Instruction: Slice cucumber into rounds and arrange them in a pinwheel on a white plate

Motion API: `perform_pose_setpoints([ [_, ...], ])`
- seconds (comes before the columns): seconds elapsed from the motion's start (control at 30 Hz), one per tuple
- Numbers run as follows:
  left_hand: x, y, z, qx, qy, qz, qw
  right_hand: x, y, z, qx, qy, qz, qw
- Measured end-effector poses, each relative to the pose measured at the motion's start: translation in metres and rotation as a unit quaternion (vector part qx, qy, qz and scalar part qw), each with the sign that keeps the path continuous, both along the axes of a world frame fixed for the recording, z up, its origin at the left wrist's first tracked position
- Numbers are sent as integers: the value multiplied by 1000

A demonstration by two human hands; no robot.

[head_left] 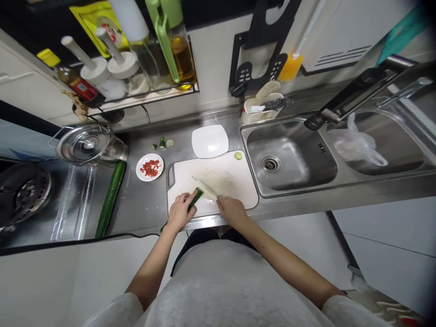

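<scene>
Grasping cucumber piece (pixel 196 197) in nearer left hand (pixel 180 210), near front edge of cutting board (pixel 182 175), with long axis angled right toward back edge; holding knife (pixel 206 187) in right hand (pixel 231 210), just beyond cut end.

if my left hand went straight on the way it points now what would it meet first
Most likely the knife blade held in your right hand, just past the cucumber piece your left hand grips. Depth is unclear in this view, so the blade may sit slightly above that line.
</scene>
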State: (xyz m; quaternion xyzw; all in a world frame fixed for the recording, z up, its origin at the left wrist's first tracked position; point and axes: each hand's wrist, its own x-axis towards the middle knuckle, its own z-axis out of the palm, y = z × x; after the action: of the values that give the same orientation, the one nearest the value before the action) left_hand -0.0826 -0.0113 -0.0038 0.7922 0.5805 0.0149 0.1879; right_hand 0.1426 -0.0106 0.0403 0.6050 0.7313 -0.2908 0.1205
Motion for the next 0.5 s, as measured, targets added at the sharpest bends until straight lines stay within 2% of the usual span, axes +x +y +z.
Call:
perform_pose_setpoints([
  [0.17,8,-2,-4,33,-26,22,999,-11,-1,1,-1,1,24,1000],
  [0.33,8,-3,-13,56,-31,11,998,-14,-5,1,4,-9,41,999],
  [0.5,7,-4,-17,64,-39,14,997,-15,-7,2,6,-14,48,999],
])
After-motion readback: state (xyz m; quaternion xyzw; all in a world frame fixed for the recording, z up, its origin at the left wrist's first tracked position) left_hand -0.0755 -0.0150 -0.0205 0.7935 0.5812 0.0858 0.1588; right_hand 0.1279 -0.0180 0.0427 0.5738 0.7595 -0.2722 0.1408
